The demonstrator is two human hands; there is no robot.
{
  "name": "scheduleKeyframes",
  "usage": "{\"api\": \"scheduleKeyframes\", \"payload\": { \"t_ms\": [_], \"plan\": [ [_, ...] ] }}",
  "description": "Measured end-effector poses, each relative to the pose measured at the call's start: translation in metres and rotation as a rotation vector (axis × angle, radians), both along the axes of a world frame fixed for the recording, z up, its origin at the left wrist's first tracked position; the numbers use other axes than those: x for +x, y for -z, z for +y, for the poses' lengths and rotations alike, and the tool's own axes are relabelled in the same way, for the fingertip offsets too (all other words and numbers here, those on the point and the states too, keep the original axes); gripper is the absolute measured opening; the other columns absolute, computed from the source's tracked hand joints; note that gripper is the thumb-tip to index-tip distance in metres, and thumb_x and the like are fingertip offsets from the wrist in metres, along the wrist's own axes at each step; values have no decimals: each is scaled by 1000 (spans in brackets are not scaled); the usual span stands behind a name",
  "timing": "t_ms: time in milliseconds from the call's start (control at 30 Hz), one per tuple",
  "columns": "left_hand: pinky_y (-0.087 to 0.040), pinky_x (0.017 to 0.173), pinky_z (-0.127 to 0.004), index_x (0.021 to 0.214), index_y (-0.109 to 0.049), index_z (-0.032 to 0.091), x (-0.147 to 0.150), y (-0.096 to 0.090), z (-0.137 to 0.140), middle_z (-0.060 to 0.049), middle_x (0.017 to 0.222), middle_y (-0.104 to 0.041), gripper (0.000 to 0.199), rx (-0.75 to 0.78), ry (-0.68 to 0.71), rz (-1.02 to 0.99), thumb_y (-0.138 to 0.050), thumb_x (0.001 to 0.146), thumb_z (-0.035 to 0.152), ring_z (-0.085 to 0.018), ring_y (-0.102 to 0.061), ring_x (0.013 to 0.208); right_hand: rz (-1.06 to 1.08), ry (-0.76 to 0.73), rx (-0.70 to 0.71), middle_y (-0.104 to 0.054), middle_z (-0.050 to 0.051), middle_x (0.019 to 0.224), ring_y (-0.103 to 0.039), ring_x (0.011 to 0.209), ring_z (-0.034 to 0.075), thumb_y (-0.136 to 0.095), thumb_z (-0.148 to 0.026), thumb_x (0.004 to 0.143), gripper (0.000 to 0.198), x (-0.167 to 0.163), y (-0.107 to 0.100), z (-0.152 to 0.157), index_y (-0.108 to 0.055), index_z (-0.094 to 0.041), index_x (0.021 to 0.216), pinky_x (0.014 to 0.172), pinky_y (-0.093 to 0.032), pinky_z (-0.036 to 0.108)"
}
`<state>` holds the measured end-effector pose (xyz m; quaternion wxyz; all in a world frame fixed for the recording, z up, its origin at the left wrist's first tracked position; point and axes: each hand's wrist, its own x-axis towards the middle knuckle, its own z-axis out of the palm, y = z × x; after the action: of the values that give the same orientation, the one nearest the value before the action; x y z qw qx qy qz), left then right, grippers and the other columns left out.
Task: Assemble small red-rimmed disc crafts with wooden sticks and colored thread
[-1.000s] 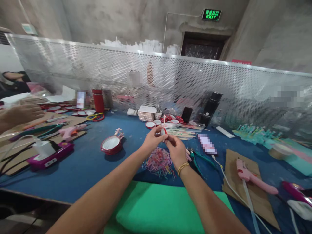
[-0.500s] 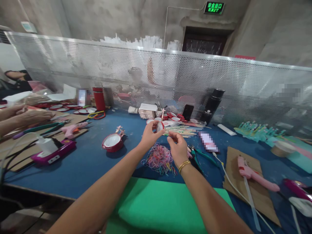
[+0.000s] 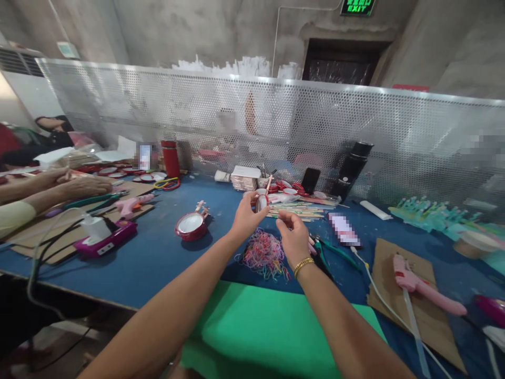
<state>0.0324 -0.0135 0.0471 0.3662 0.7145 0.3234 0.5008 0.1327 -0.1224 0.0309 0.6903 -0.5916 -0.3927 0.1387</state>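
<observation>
Left hand: closed on a small red-rimmed disc, from which a pale stick is projected upward at a slant.
Disc position: held above the table, beyond the thread pile.
Right hand: fingers half-curled, kept apart from the disc; whether anything is pinched cannot be told.
Larger round piece: set on the table, left of the left hand.
Glue gun: laid on cardboard, at right.
</observation>
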Motion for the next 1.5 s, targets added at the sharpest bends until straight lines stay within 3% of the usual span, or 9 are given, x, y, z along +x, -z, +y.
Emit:
{"api": "scheduleKeyframes", "payload": {
  "t_ms": [200, 300, 567, 733, 900, 1067, 1200, 1500],
  "plan": [
    [-51, 70, -29, 112, -56, 16, 5, -2, -6, -7, 95, -67, 60, -362, 141, -240, -78, 64, 44, -18, -65, 81, 10, -19, 30, -72, 9, 100, -66, 89, 21, -62, -32, 73, 30, -2, 2, 3, -67, -16, 97, 87, -52, 37],
    [-51, 67, -26, 106, -58, 16, 5, -6, -11, -5, 91, -67, 57, -453, 191, -298, -78, 64, 48, -15, -63, 77, 11, -20, 31, -72, 9, 99, -66, 89, 21, -63, -32, 73, 29, -2, 3, 4, -67, -16, 97, 87, -52, 37],
    [-49, 63, -23, 101, -62, 17, 3, -11, -15, -2, 85, -68, 55, -517, 226, -323, -78, 63, 54, -12, -63, 70, 4, -24, 42, -73, 9, 97, -67, 87, 20, -63, -32, 73, 28, -3, 4, 4, -67, -16, 95, 85, -53, 37],
    [-52, 63, -24, 98, -62, 18, 3, -7, -13, -3, 81, -71, 47, -623, 313, -354, -71, 72, 56, -13, -65, 68, -52, -22, 30, -72, 8, 97, -66, 87, 20, -61, -29, 75, 28, -3, 4, 3, -66, -16, 98, 84, -53, 36],
    [-54, 62, -22, 104, -65, 15, 2, -5, -13, -8, 90, -74, 39, -752, 476, -405, -57, 87, 50, -14, -68, 72, -373, 79, 8, -67, 11, 114, -60, 105, 24, -63, -28, 79, 37, -3, 1, -1, -64, -17, 113, 94, -49, 41],
    [-55, 62, -22, 112, -66, 16, 0, -3, -13, -8, 99, -74, 39, -833, 593, -396, -50, 93, 45, -14, -69, 76, -689, 146, -19, -57, 13, 128, -48, 122, 27, -67, -29, 77, 54, -5, -2, -6, -57, -19, 130, 108, -38, 46],
    [-56, 62, -22, 110, -67, 17, 0, -4, -14, -8, 98, -74, 38, -851, 632, -430, -50, 93, 46, -14, -68, 73, -777, 140, -55, -50, 14, 133, -43, 127, 28, -68, -31, 77, 61, -6, 0, -8, -53, -20, 135, 110, -36, 48],
    [-54, 58, -21, 104, -68, 16, -3, -6, -14, -9, 94, -74, 37, -887, 675, -449, -48, 94, 45, -13, -66, 68, -884, 195, -55, -48, 15, 133, -42, 128, 29, -61, -30, 81, 54, -4, 5, -4, -53, -20, 133, 108, -35, 50]
  ]
}}
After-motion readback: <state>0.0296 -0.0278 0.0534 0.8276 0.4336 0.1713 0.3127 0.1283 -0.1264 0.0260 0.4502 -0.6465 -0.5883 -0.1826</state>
